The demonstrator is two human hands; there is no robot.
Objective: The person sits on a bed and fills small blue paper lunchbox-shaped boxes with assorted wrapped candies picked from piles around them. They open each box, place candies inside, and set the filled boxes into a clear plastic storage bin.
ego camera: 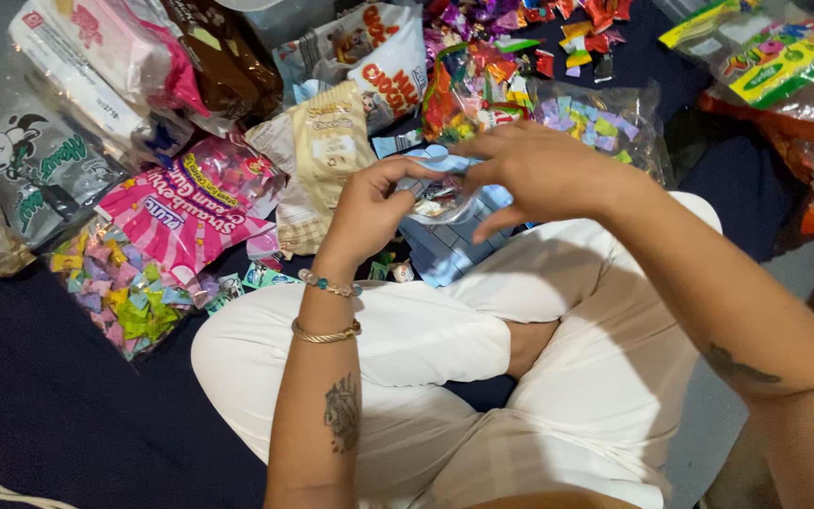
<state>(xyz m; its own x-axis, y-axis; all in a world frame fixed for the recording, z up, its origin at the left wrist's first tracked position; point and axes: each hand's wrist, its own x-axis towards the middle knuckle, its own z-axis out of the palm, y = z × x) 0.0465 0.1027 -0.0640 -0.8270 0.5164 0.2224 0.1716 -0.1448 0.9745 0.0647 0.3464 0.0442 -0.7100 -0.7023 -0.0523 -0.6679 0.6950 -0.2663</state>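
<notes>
- Far left: one grey-and-black printed bag (35, 170), partly cut by the frame edge; one crinkled clear wrapper below it, contents unreadable.
- One pink candy bag (181, 212), lying flat; just below it one clear bag of mixed pastel sweets (120, 292), too many pieces to count.
- One cream snack packet (327, 151), upright-ish, behind your left hand.
- Your left hand (365, 212): fingers curled narrow, pinching the near edge of the small clear packet (437, 196). Two bracelets on that wrist, one beaded, one gold.
- The small clear packet sits between both hands, above your crossed legs in white trousers (445, 349); contents hard to make out, mostly covered by fingers.
- Your right hand (544, 174): fingers bent over the packet's top, holding it from the far side; fingertips partly hidden.
- One clear bag of purple and green sweets (605, 118) beyond the right hand.
- Top right: one yellow-green packet (789, 57), cut off by the frame.
</notes>
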